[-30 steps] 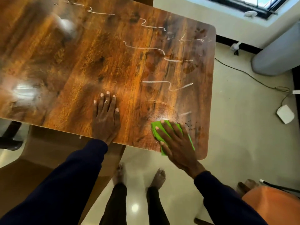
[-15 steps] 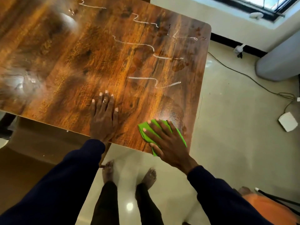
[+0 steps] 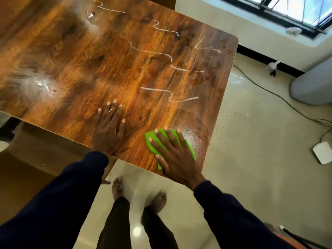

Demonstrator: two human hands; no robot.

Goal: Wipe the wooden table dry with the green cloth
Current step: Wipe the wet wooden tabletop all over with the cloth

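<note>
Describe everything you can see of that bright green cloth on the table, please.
The bright green cloth is a small, soft-looking piece of fabric lying flat near the front right corner of the glossy wooden table. The right hand lies spread on top, pressing it down with straight fingers and hiding most of it. Green shows only between the fingers and around the hand.

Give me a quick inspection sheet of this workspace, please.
Surface: wooden table, glossy, white wet-looking streaks across its far half.
Job's things: green cloth lies flat near the table's near right corner.
Clutter: nothing seen.
Hands: right hand presses flat on the cloth; left hand rests flat on bare wood beside it.
Cables: dark cable runs over the floor towards a white box.
Surroundings: pale floor, window, brown chair at the table's left.
</note>
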